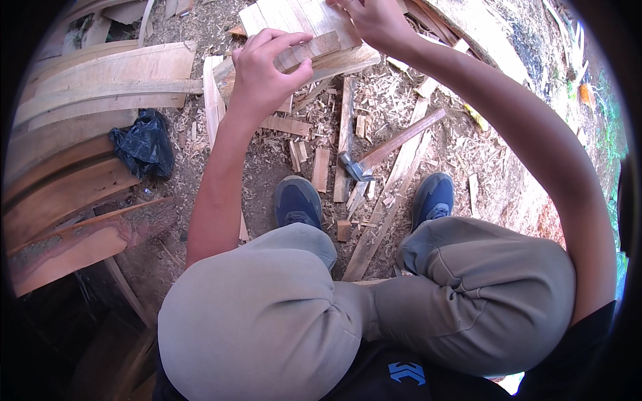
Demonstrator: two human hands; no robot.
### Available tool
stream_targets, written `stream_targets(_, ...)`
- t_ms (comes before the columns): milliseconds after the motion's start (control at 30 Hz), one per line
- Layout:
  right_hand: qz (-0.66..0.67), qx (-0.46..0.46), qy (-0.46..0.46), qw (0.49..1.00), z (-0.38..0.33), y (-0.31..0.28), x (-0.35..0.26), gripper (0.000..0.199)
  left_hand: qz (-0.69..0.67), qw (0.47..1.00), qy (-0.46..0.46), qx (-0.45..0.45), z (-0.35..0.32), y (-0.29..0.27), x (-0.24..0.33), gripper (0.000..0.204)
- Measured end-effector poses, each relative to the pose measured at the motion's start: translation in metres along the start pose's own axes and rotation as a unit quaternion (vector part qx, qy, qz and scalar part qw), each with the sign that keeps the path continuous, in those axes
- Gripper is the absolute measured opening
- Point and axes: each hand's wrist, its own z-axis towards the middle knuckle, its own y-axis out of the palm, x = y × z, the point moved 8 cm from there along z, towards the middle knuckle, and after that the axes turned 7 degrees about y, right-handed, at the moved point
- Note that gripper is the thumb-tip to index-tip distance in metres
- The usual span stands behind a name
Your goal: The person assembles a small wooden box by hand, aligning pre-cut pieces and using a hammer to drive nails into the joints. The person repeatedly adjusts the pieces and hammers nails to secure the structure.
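Observation:
My left hand is closed on a short wooden block, thumb along its near side and fingers over its top. The block lies at the near edge of a pale board made of joined wooden strips. Under this board is a thicker piece of timber. At the top edge of the picture, my right hand is by the board's right side, its fingers bent and partly cut off. What they hold, if anything, is hidden. A claw hammer with a wooden handle lies on the ground between my feet and the board.
Curved planks are stacked at the left, with a black plastic bag on them. Wood shavings and several offcuts cover the ground. A long wooden strip runs between my shoes. More timber lies at the far right.

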Motion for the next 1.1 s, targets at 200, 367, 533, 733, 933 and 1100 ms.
stream_targets(200, 0.013, -0.017, 0.01, 1.0, -0.001, 0.004, -0.006, 0.026, -0.003, 1.0, -0.014, -0.004, -0.003, -0.003, -0.002, 0.035)
stream_targets(367, -0.004, -0.012, 0.006, 1.0, -0.003, -0.006, 0.0, 0.027, -0.059, 0.998, -0.036, -0.011, -0.003, 0.01, -0.002, 0.035)
stream_targets(533, -0.038, 0.01, -0.057, 0.998, -0.01, -0.006, -0.028, 0.026, -0.04, 0.998, -0.039, -0.022, -0.007, -0.004, -0.009, 0.036)
stream_targets(733, -0.065, -0.085, -0.236, 0.966, -0.035, -0.021, -0.054, 0.02, -0.025, 0.998, -0.042, -0.049, -0.002, 0.005, -0.004, 0.037)
stream_targets(933, -0.048, -0.147, -0.203, 0.967, -0.031, -0.015, -0.058, 0.02, 0.0, 0.995, -0.071, -0.066, -0.005, 0.005, -0.005, 0.039)
stream_targets(1100, -0.135, -0.048, 0.037, 0.989, -0.002, -0.023, -0.002, 0.03, -0.006, 0.992, -0.098, -0.077, -0.007, 0.004, -0.004, 0.039)
